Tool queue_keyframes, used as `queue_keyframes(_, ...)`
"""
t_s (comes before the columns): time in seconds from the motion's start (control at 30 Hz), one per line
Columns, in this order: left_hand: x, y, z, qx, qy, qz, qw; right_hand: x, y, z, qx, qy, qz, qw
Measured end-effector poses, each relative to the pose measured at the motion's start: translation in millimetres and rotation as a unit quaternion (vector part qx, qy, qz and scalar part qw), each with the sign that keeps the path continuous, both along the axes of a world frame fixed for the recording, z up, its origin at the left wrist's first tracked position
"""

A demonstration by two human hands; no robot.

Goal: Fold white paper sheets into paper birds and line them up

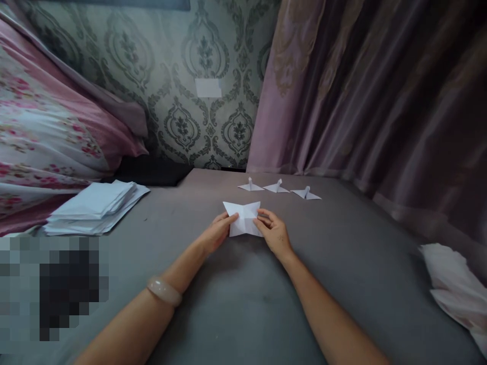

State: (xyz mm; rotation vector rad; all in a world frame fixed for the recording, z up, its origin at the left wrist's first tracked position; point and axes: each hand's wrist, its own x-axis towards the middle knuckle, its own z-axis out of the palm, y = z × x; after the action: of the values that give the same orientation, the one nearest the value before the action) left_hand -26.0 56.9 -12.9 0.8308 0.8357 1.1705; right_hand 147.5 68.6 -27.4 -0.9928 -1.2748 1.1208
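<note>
Between my two hands is a folded sheet of white paper, with creases crossing its middle and pointed upper corners spreading outward. My left hand pinches its left edge, the thumb lying on the front face. On the opposite edge, my right hand grips the paper between thumb and fingers. Behind it, three folded white paper birds stand in a row: a left bird, a middle bird and a right bird.
A stack of white paper lies at the left, in front of a black flat object. Crumpled pale cloth or plastic rests at the right edge of the grey surface. Curtains and patterned wallpaper border the back.
</note>
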Motion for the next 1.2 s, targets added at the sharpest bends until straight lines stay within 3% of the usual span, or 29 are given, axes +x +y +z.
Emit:
queue_keyframes(0.13, -1, -1, 0.0, -0.004, 0.023, 0.010, 1.000, -1, -2, 1, -0.002, 0.001, 0.027, 1.000)
queue_keyframes(0.33, -4, -1, 0.2, 0.023, 0.035, 0.074, 0.996, 9, 1, -4, -0.003, 0.003, -0.076, 0.997)
queue_keyframes(0.47, -7, -3, 1.6, 0.019, 0.099, 0.134, 0.986, 15, 5, -7, -0.003, 0.015, -0.103, 0.995)
queue_keyframes(0.67, -4, -8, 7.3, 0.060, 0.120, 0.116, 0.984, 13, 2, -8, 0.012, -0.015, -0.103, 0.995)
queue_keyframes(0.87, -5, -5, -2.0, 0.107, 0.107, 0.100, 0.983, 10, -4, -5, 0.043, -0.064, -0.099, 0.992)
queue_keyframes(1.03, -8, -4, -6.3, 0.172, 0.216, 0.138, 0.951, 8, -5, -5, 0.056, -0.086, -0.089, 0.991)
queue_keyframes(1.2, -9, -6, -3.6, 0.213, 0.288, 0.129, 0.925, 6, -7, -3, 0.053, -0.090, -0.062, 0.993)
